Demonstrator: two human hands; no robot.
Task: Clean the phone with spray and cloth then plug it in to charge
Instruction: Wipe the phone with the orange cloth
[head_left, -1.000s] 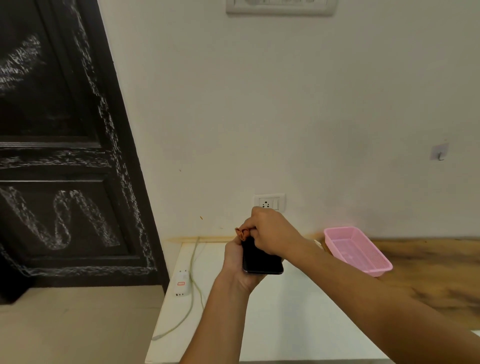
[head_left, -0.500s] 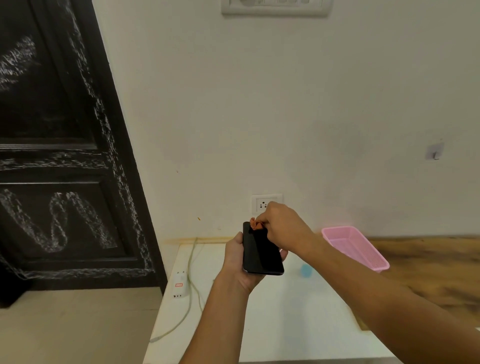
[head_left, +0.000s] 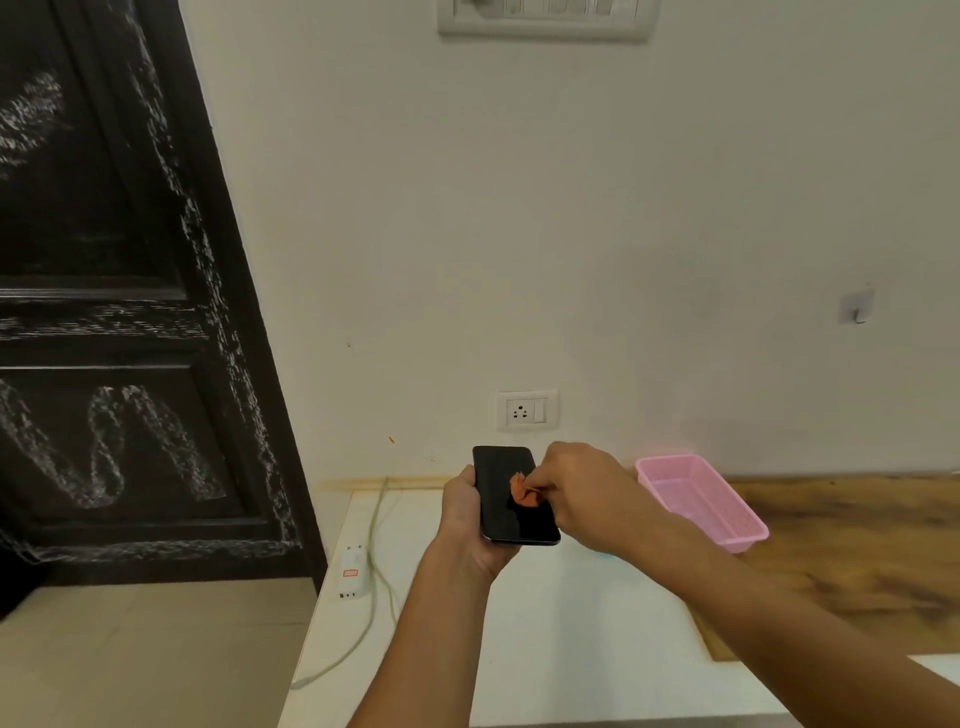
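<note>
Now the cloth (head_left: 521, 492) has moved down the phone (head_left: 497, 493).

A person holds a phone (head_left: 511, 493) above the back edge of the worktop (head_left: 571, 649). The left hand (head_left: 462, 519) grips it from below and from its left side, while the right hand (head_left: 582, 493), on the phone's right, pinches a cloth (head_left: 521, 491) against the middle of the screen. A wall socket (head_left: 526, 410) sits just above and behind the phone, with a switch panel (head_left: 545, 15) higher up the same wall. A tray (head_left: 669, 459) lies by the back edge, right of the hands. A power strip (head_left: 353, 569) rests at the left edge, and its cable (head_left: 376, 525) trails from the back left corner towards the front. A door (head_left: 119, 312) stands left of the worktop, and a hook (head_left: 857, 306) is on the wall far right.
</note>
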